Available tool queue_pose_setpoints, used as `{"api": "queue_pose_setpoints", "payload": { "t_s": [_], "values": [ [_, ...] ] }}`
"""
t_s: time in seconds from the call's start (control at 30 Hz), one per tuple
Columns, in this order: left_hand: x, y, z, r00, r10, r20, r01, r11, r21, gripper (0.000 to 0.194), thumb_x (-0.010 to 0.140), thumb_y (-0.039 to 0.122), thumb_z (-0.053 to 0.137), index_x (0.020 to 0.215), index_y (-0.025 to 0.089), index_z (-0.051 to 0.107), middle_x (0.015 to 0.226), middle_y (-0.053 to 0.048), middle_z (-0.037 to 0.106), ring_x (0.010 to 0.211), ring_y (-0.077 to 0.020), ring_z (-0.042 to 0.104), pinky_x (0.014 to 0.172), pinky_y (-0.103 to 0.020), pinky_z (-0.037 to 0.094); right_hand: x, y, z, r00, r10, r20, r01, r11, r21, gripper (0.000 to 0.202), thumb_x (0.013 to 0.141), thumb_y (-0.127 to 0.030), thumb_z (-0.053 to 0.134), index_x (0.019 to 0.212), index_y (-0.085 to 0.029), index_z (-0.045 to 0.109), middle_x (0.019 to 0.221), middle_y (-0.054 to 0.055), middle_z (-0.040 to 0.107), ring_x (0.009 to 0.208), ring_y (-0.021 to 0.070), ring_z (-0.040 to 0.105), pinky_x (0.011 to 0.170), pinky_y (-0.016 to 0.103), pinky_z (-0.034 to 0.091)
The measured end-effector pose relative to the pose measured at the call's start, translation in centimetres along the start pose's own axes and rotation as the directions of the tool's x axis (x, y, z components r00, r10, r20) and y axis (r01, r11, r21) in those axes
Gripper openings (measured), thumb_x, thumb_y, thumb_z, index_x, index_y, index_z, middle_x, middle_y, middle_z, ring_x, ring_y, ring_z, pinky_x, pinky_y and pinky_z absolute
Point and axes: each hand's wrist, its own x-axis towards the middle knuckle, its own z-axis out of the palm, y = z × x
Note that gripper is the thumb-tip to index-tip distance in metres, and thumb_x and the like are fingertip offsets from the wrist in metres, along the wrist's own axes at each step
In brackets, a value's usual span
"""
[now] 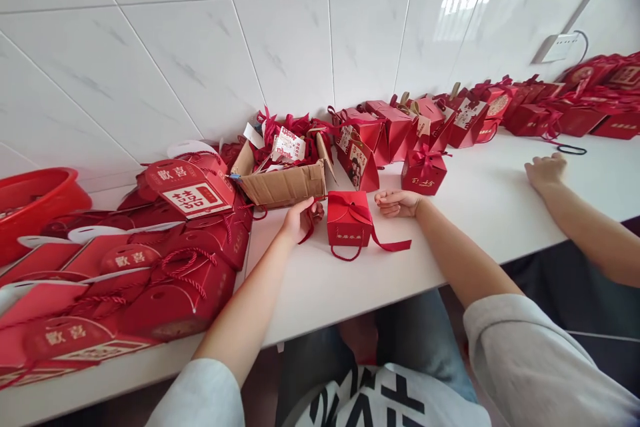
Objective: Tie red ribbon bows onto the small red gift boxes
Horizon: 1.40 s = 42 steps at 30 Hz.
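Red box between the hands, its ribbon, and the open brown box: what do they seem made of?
Red box: probably smooth, low-sheen card, given crisp folds and flat faces. Ribbon: likely fabric, perhaps satin; it drapes as a limp, flat band. Brown box: apparently dull cardboard, with creased walls.

The single view looks from the wearer's head, forward and down onto a white table (360,287), near enough that the left hand (302,217) and right hand (399,203) sit mid-frame. It faces a tiled wall (283,37) across the top, takes in the wearer's lap (425,330) at bottom centre, and leans, the table's front edge rising toward the right.
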Motion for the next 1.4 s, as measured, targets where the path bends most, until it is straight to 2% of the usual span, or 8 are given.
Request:
{"api": "queue_pose_setpoints", "payload": {
  "t_s": [0.1, 0.2, 0.4, 0.53, 0.7, 0.93, 1.2, 1.4],
  "values": [
    [0.3, 0.0, 0.2, 1.000, -0.028, -0.013, 0.027, 0.999, -0.016, 0.026, 0.077, 0.033, 0.060, 0.059, 0.015, 0.057, 0.061, -0.003, 0.057, 0.058, -0.0139, 0.055, 0.056, -0.027, 0.040, -0.2, 0.2, -0.3, 0.999, -0.028, -0.027, 0.028, 1.000, -0.006, 0.021, 0.092, -0.029, 0.055, 0.103, -0.012, 0.059, 0.091, 0.003, 0.063, 0.070, 0.0104, 0.061, 0.060, 0.025, 0.053],
    [0.5, 0.0, 0.4, 0.999, -0.047, -0.007, 0.047, 0.999, -0.024, 0.022, 0.077, 0.033, 0.060, 0.065, 0.015, 0.061, 0.061, -0.003, 0.058, 0.056, -0.0135, 0.055, 0.056, -0.026, 0.040, -0.4, 0.4, -0.6, 0.995, -0.056, -0.082, 0.055, 0.998, -0.016, 0.025, 0.091, -0.030, 0.056, 0.110, -0.013, 0.058, 0.102, 0.006, 0.062, 0.083, 0.0144, 0.063, 0.070, 0.031, 0.055],
    [0.8, -0.1, 0.2, 0.996, -0.079, 0.031, 0.080, 0.997, -0.019, 0.018, 0.076, 0.030, 0.061, 0.070, 0.013, 0.064, 0.067, -0.004, 0.064, 0.060, -0.0134, 0.056, 0.059, -0.027, 0.041, -0.7, 0.4, -0.6, 0.966, -0.145, -0.215, 0.147, 0.989, -0.008, 0.030, 0.091, -0.031, 0.056, 0.116, -0.014, 0.056, 0.113, 0.008, 0.060, 0.094, 0.0182, 0.062, 0.078, 0.037, 0.054],
    [0.7, -0.2, 0.1, 0.996, -0.081, 0.034, 0.082, 0.996, -0.033, 0.020, 0.077, 0.031, 0.062, 0.074, 0.012, 0.067, 0.067, -0.005, 0.064, 0.062, -0.0139, 0.057, 0.060, -0.026, 0.041, -0.7, 0.2, -0.5, 0.963, -0.152, -0.223, 0.157, 0.988, 0.006, 0.031, 0.091, -0.032, 0.056, 0.118, -0.015, 0.055, 0.115, 0.008, 0.059, 0.096, 0.0190, 0.061, 0.080, 0.039, 0.054],
    [0.5, -0.2, 0.2, 0.996, -0.079, 0.035, 0.080, 0.996, -0.039, 0.024, 0.078, 0.035, 0.063, 0.077, 0.012, 0.067, 0.066, -0.006, 0.063, 0.063, -0.0158, 0.058, 0.060, -0.027, 0.041, -1.2, 0.1, -1.4, 0.987, -0.080, -0.140, 0.087, 0.995, 0.043, 0.030, 0.091, -0.031, 0.056, 0.116, -0.014, 0.056, 0.113, 0.008, 0.060, 0.093, 0.0181, 0.062, 0.078, 0.037, 0.054],
    [0.4, -0.1, 0.2, 0.996, -0.081, 0.028, 0.082, 0.995, -0.051, 0.024, 0.079, 0.035, 0.061, 0.075, 0.012, 0.066, 0.066, -0.006, 0.063, 0.062, -0.0164, 0.057, 0.061, -0.028, 0.042, -1.2, 0.1, -3.2, 0.999, 0.005, 0.032, -0.009, 0.990, 0.143, 0.026, 0.092, -0.030, 0.055, 0.110, -0.013, 0.058, 0.101, 0.006, 0.062, 0.080, 0.0136, 0.063, 0.068, 0.030, 0.055],
    [0.5, -0.2, 0.1, 0.997, -0.070, 0.022, 0.071, 0.996, -0.047, 0.025, 0.079, 0.036, 0.060, 0.075, 0.013, 0.066, 0.065, -0.006, 0.062, 0.060, -0.0155, 0.057, 0.061, -0.028, 0.042, -1.1, 0.1, -3.4, 0.963, -0.013, 0.269, -0.045, 0.977, 0.208, 0.025, 0.092, -0.031, 0.055, 0.109, -0.013, 0.058, 0.099, 0.005, 0.063, 0.078, 0.0128, 0.063, 0.066, 0.029, 0.055],
    [0.2, 0.1, 0.5, 0.996, -0.078, 0.032, 0.079, 0.996, -0.051, 0.024, 0.079, 0.035, 0.059, 0.074, 0.012, 0.066, 0.065, -0.007, 0.064, 0.061, -0.0168, 0.059, 0.061, -0.029, 0.043, -0.6, -0.5, -3.4, 0.927, 0.071, 0.368, -0.138, 0.977, 0.160, 0.027, 0.092, -0.032, 0.055, 0.111, -0.013, 0.058, 0.103, 0.006, 0.063, 0.084, 0.0149, 0.063, 0.071, 0.032, 0.055]
  ]
}}
